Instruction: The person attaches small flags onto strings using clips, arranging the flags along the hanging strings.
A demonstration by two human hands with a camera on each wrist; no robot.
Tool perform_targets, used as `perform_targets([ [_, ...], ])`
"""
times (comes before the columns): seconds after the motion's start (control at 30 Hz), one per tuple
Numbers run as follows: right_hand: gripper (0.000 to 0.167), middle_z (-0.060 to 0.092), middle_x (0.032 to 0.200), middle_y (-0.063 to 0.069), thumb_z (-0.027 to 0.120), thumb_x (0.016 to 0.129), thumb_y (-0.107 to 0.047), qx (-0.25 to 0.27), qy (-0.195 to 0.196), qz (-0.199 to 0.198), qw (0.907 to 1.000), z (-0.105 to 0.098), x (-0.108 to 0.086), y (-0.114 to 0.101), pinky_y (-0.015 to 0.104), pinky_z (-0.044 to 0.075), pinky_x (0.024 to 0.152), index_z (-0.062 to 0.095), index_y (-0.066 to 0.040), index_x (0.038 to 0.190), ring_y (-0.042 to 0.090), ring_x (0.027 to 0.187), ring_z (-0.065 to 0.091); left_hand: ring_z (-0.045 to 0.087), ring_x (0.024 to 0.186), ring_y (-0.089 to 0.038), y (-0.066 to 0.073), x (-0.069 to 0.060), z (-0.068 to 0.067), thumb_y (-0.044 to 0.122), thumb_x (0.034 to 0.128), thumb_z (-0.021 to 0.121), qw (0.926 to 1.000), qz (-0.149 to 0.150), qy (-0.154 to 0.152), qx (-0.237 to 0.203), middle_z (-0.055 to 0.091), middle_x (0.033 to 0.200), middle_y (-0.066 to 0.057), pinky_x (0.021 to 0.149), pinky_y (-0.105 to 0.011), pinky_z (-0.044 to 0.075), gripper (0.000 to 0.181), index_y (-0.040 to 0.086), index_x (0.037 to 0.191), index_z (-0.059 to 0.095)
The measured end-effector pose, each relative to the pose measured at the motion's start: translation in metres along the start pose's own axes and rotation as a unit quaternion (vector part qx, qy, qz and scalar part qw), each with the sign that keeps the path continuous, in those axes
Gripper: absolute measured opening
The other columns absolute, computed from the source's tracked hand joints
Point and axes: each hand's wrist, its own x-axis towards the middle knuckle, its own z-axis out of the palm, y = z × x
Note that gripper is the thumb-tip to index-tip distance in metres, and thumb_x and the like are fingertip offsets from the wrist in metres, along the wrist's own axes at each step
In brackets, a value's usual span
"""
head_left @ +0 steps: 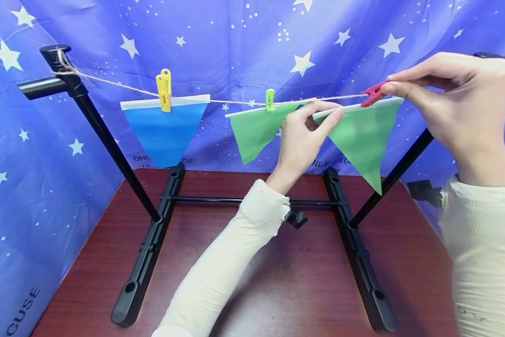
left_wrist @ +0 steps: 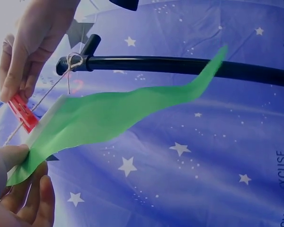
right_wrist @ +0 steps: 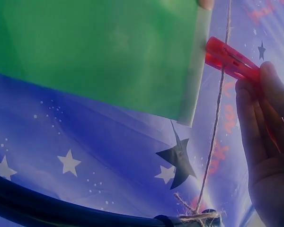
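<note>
My left hand [head_left: 298, 138] pinches the top left corner of a green pennant [head_left: 368, 135] with a white top edge, thumb in front. My right hand [head_left: 473, 105] pinches a red clothespin [head_left: 374, 94] by its handle ends. The clothespin's tip lies across the twine [head_left: 123, 85] and meets the pennant's white edge, as the right wrist view also shows with the red clothespin [right_wrist: 232, 59]. Whether it bites the edge I cannot tell. Left of my left hand, another green pennant [head_left: 254, 131] hangs under a light green clothespin [head_left: 270, 99].
A blue pennant [head_left: 165, 131] hangs farther left from a yellow clothespin [head_left: 164, 90]. The twine is tied to a black stand [head_left: 109, 145] with feet on a reddish-brown table [head_left: 252, 271]. Behind hangs a blue star-patterned cloth [head_left: 244, 51].
</note>
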Motion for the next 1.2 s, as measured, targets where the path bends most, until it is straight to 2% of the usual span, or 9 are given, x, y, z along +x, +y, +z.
perform_targets([
  [0.27, 0.01, 0.07, 0.079, -0.024, 0.083, 0.078, -0.003, -0.006, -0.014, -0.016, 0.9998, 0.001, -0.002, 0.001, 0.01, 0.04, 0.06, 0.079, 0.002, 0.085, -0.005, 0.063, 0.057, 0.04, 0.05, -0.014, 0.003, 0.0, 0.003, 0.019, 0.0922, 0.072, 0.9987, 0.029, 0.008, -0.04, 0.072, 0.103, 0.001, 0.051, -0.022, 0.037, 0.017, 0.009, 0.105, 0.077],
  [0.4, 0.01, 0.069, 0.079, -0.025, 0.084, 0.078, -0.004, -0.016, -0.016, -0.017, 0.9996, 0.001, -0.004, 0.001, 0.01, 0.039, 0.06, 0.08, 0.0, 0.086, -0.005, 0.065, 0.056, 0.039, 0.049, -0.011, 0.005, -0.001, 0.004, 0.019, 0.0919, 0.073, 0.9984, 0.024, 0.007, -0.052, 0.072, 0.102, 0.003, 0.051, -0.022, 0.036, 0.018, 0.009, 0.106, 0.077],
  [0.47, 0.011, 0.07, 0.08, -0.025, 0.084, 0.078, -0.004, -0.017, -0.018, -0.016, 0.9996, 0.0, -0.004, 0.001, 0.009, 0.04, 0.061, 0.08, 0.0, 0.087, -0.005, 0.067, 0.058, 0.046, 0.053, -0.008, 0.006, -0.001, 0.005, 0.018, 0.0914, 0.073, 0.9976, 0.021, 0.006, -0.065, 0.073, 0.102, 0.001, 0.053, -0.02, 0.039, 0.018, 0.007, 0.106, 0.077],
  [0.63, 0.015, 0.07, 0.085, -0.028, 0.084, 0.078, -0.005, -0.026, -0.04, -0.021, 0.9986, -0.001, -0.005, 0.0, 0.007, 0.045, 0.068, 0.08, -0.002, 0.092, -0.007, 0.076, 0.064, 0.042, 0.053, -0.008, 0.007, 0.0, 0.006, 0.017, 0.0904, 0.074, 0.9966, 0.018, 0.012, -0.079, 0.075, 0.101, 0.0, 0.054, -0.021, 0.036, 0.018, 0.007, 0.105, 0.077],
  [0.7, 0.019, 0.071, 0.086, -0.027, 0.084, 0.077, -0.005, -0.021, -0.053, -0.005, 0.9983, -0.002, -0.005, 0.0, 0.007, 0.046, 0.071, 0.08, -0.003, 0.096, -0.007, 0.079, 0.066, 0.034, 0.051, -0.012, 0.007, 0.0, 0.006, 0.018, 0.0902, 0.075, 0.997, 0.017, 0.016, -0.074, 0.075, 0.095, 0.002, 0.052, -0.022, 0.031, 0.018, 0.008, 0.105, 0.077],
  [0.77, 0.023, 0.072, 0.087, -0.025, 0.084, 0.077, -0.004, -0.01, -0.065, 0.014, 0.9977, -0.002, -0.005, -0.001, 0.008, 0.047, 0.073, 0.079, -0.003, 0.1, -0.007, 0.08, 0.068, 0.033, 0.051, -0.012, 0.007, 0.0, 0.005, 0.018, 0.0904, 0.075, 0.997, 0.013, 0.017, -0.074, 0.073, 0.088, 0.002, 0.052, -0.022, 0.03, 0.018, 0.008, 0.104, 0.077],
  [0.9, 0.032, 0.072, 0.089, -0.022, 0.083, 0.078, -0.002, 0.016, -0.081, 0.058, 0.995, -0.001, -0.006, 0.0, 0.008, 0.047, 0.079, 0.076, -0.002, 0.109, -0.007, 0.083, 0.068, 0.034, 0.052, -0.012, 0.007, -0.002, 0.004, 0.021, 0.0897, 0.075, 0.9982, 0.002, 0.021, -0.056, 0.054, 0.065, 0.002, 0.052, -0.02, 0.03, 0.016, 0.007, 0.098, 0.077],
  [1.03, 0.039, 0.074, 0.1, -0.015, 0.083, 0.077, 0.0, 0.026, -0.074, 0.066, 0.9948, -0.001, -0.01, 0.0, 0.009, 0.049, 0.084, 0.074, -0.004, 0.115, -0.004, 0.092, 0.069, 0.046, 0.057, -0.01, 0.004, -0.007, 0.0, 0.021, 0.0891, 0.076, 0.9984, -0.002, 0.012, -0.055, 0.059, 0.069, 0.001, 0.055, -0.019, 0.037, 0.015, 0.007, 0.095, 0.075],
  [1.2, 0.043, 0.074, 0.114, 0.003, 0.083, 0.076, 0.003, 0.042, -0.022, 0.042, 0.998, -0.001, -0.019, -0.003, 0.022, 0.048, 0.098, 0.072, -0.004, 0.117, 0.007, 0.103, 0.069, 0.064, 0.079, -0.004, -0.003, -0.019, -0.011, 0.02, 0.0889, 0.076, 0.9975, -0.023, 0.0, -0.066, 0.073, 0.09, -0.004, 0.069, -0.021, 0.052, 0.017, 0.006, 0.098, 0.074],
])
